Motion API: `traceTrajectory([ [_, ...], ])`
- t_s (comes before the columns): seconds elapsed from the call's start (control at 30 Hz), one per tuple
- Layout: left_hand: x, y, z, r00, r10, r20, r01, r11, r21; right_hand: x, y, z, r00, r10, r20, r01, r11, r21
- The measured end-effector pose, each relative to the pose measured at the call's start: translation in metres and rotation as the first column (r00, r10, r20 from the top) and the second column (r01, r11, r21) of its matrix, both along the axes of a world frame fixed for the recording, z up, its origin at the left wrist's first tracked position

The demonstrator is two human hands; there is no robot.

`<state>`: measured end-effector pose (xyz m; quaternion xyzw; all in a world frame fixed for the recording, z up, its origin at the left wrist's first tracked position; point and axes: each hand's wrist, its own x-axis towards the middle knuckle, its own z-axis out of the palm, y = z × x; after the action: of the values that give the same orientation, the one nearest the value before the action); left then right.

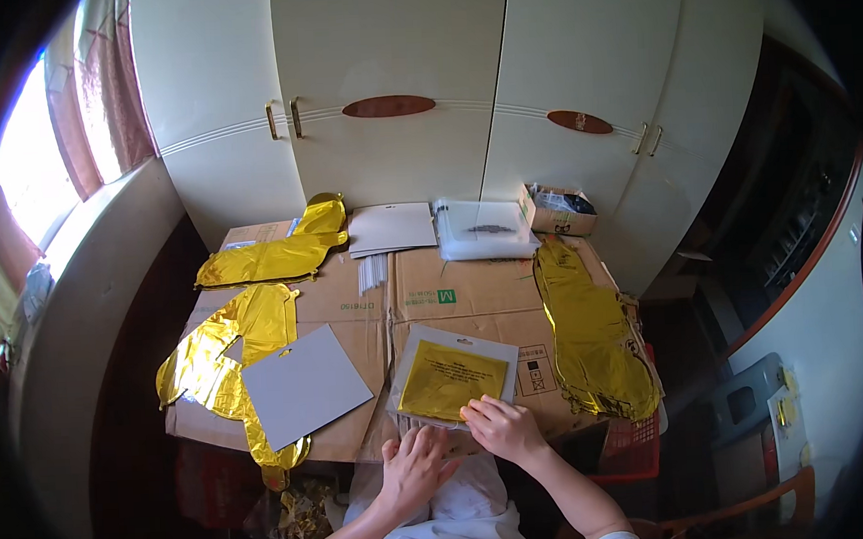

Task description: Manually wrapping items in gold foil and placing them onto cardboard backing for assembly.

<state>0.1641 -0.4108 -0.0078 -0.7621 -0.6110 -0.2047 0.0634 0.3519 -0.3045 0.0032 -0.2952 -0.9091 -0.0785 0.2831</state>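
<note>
A clear plastic bag (503, 355) lies on the near edge of the cardboard, with a folded gold foil balloon (453, 379) and a pale backing card with a hang hole inside. My right hand (504, 428) grips the bag's lower right corner, thumb and fingers pressed together. Just below the bag's near edge, my left hand (416, 471) has its fingers curled in; whatever they hold is hidden. To the left rests a loose grey card (307, 388), tilted, partly over a flat gold foil balloon (260, 320).
Cardboard (347, 317) covers the table. More gold foil balloons lie at the far left (267, 262) and in a right-hand stack (588, 330). At the back are grey cards (391, 226), white strips (373, 272), clear bags (488, 230) and a small box (559, 221). A red basket (632, 449) stands below right.
</note>
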Motion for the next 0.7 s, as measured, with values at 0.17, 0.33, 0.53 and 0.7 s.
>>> traceTrajectory([
  [0.17, -0.005, -0.009, 0.001, 0.999, 0.013, 0.034, -0.012, 1.000, -0.026, -0.002, -0.002, 0.000, 1.000, -0.016, 0.013, 0.015, 1.000, 0.025],
  [0.33, -0.001, -0.003, 0.001, 0.999, 0.035, 0.032, -0.034, 0.999, -0.034, -0.003, -0.001, -0.001, 0.999, -0.021, 0.033, 0.019, 0.999, 0.050],
  [0.53, 0.002, 0.005, 0.002, 0.998, 0.049, 0.027, -0.047, 0.996, -0.078, -0.003, 0.000, -0.002, 0.996, -0.027, 0.087, 0.020, 0.996, 0.083],
  [0.7, 0.002, 0.009, 0.000, 0.999, 0.044, 0.023, -0.042, 0.997, -0.072, -0.010, -0.005, 0.004, 0.985, -0.084, 0.152, 0.067, 0.991, 0.115],
])
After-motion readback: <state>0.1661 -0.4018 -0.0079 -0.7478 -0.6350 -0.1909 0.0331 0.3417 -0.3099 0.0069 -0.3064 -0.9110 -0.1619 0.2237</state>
